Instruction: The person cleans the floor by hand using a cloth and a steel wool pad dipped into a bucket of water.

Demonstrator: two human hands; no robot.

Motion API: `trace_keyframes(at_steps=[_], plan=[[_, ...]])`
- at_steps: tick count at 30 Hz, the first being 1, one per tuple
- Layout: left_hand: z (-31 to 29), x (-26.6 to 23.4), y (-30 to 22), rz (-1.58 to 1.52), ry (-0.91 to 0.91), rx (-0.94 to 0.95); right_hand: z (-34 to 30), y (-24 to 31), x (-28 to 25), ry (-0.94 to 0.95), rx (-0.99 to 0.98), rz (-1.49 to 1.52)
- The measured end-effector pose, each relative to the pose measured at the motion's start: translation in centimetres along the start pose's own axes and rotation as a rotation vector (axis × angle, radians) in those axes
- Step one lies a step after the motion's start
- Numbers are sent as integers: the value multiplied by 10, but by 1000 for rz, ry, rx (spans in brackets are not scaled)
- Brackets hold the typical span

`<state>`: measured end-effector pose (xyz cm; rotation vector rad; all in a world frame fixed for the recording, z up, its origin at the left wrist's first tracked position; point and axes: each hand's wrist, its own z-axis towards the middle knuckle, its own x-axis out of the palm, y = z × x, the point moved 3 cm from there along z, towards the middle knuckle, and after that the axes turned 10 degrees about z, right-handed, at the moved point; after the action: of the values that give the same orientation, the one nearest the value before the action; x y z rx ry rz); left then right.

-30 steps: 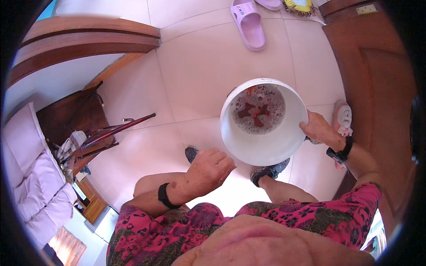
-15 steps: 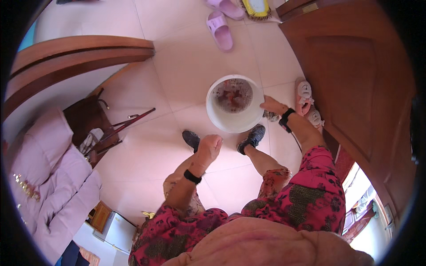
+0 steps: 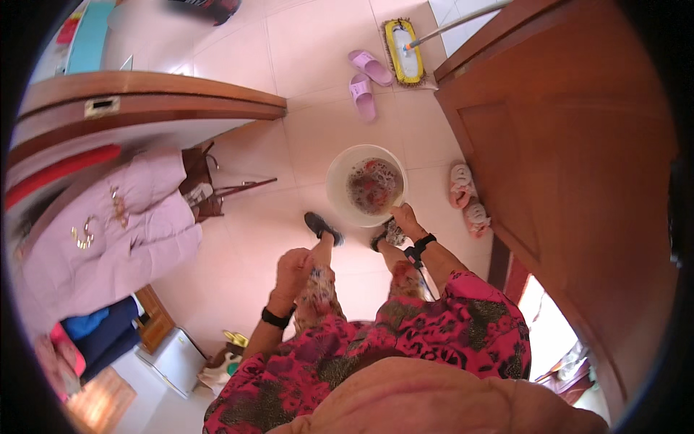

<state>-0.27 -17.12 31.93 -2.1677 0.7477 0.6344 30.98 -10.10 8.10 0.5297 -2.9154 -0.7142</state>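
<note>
A white bucket (image 3: 340, 189) holds dark, foamy water (image 3: 369, 199) with reddish things in it, in front of my feet. My right hand (image 3: 409, 220) grips the bucket at its near right rim; whether the fingers hold the rim or a handle is hidden. Just under that hand shows a mottled grey, cloth-like thing (image 3: 395, 232), and I cannot tell if it is held. My left hand (image 3: 294, 266) is curled closed above my left leg, apart from the bucket, with nothing visible in it.
Pink slippers (image 3: 363, 98) and a yellow-edged flat mop (image 3: 405, 54) lie ahead. Pink shoes (image 3: 460, 184) sit by the brown door (image 3: 549, 145) at right. Left of me are a door edge (image 3: 217, 94), a dark folding chair (image 3: 242, 188) and a pale pink padded coat (image 3: 123, 231).
The view has shifted, showing more floor ahead and the whole mop head. My feet have moved. My right hand stays on the bucket, while my left hand has drawn back to the left.
</note>
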Motion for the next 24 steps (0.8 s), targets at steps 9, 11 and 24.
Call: trace_keyframes(at_steps=[9, 11, 24], plan=[[47, -58, -22, 343, -24, 104, -35, 91, -67, -74, 39, 186], [76, -49, -16, 393, -44, 133, -29, 114, -78, -76, 35, 81], [313, -172, -85, 364, -308, 259, 20, 331, -80, -81, -201, 214]])
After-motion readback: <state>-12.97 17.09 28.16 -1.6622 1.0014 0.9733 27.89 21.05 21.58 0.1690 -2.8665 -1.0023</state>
